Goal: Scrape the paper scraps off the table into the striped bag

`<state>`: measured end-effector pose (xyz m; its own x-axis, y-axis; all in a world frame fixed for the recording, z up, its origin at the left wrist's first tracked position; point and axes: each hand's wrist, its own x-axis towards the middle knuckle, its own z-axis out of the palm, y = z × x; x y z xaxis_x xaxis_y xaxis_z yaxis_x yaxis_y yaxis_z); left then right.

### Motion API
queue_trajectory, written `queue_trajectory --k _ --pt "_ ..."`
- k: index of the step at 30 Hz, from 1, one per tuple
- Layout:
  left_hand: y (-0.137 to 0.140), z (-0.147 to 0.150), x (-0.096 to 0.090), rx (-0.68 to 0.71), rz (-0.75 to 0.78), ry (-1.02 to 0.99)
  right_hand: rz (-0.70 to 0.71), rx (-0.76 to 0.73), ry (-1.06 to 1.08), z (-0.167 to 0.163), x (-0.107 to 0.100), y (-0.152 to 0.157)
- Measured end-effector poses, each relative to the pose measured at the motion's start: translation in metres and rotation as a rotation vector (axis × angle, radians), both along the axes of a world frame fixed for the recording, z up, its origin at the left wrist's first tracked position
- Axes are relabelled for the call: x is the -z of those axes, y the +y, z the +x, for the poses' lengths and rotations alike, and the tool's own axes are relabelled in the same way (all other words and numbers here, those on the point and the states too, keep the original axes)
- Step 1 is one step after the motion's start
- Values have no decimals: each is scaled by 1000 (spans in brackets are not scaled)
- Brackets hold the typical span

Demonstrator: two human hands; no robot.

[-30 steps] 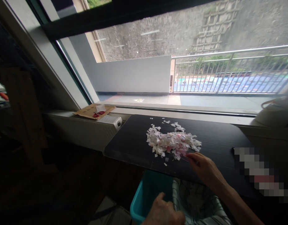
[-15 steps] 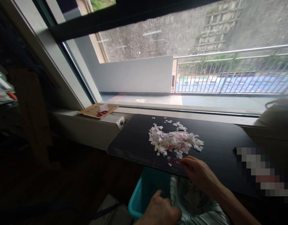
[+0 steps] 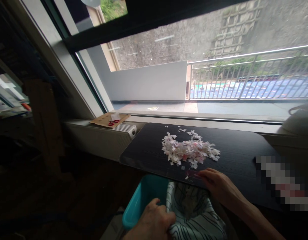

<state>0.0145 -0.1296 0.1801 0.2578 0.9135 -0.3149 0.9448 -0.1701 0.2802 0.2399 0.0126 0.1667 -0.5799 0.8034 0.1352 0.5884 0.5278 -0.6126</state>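
A heap of small cut paper pieces (image 3: 190, 148), mostly white with some pink, lies on a dark tabletop (image 3: 231, 140). By the front edge, my right hand (image 3: 216, 181) is closed on a thin, see-through reddish strip (image 3: 192, 173), held low at the tabletop. A few loose paper bits lie beside the strip. Below the edge, a teal plastic bin (image 3: 135, 203) stands tilted, and my left hand (image 3: 155, 216) is closed at its near side, apparently gripping the rim. My fingers partly hide the grip. Striped cloth (image 3: 199, 223) lies against that hand.
Red-handled scissors (image 3: 113, 123) rest on a brown paper sheet (image 3: 100, 120) on the ledge at left, by a white radiator (image 3: 125, 128). A pixelated object (image 3: 281, 181) lies at the table's right. A large window lies behind the table.
The teal bin and my left hand have moved left, baring more striped cloth. My right hand and the reddish strip have shifted slightly right along the table's edge. The paper heap looks unchanged.
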Motion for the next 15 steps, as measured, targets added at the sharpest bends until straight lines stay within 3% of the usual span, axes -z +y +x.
queue_trajectory --k 11,15 --pt "-1 4 -4 18 -3 16 30 -49 -39 3 0 -12" --pt "5 11 2 164 40 133 17 -84 -31 3 1 -9"
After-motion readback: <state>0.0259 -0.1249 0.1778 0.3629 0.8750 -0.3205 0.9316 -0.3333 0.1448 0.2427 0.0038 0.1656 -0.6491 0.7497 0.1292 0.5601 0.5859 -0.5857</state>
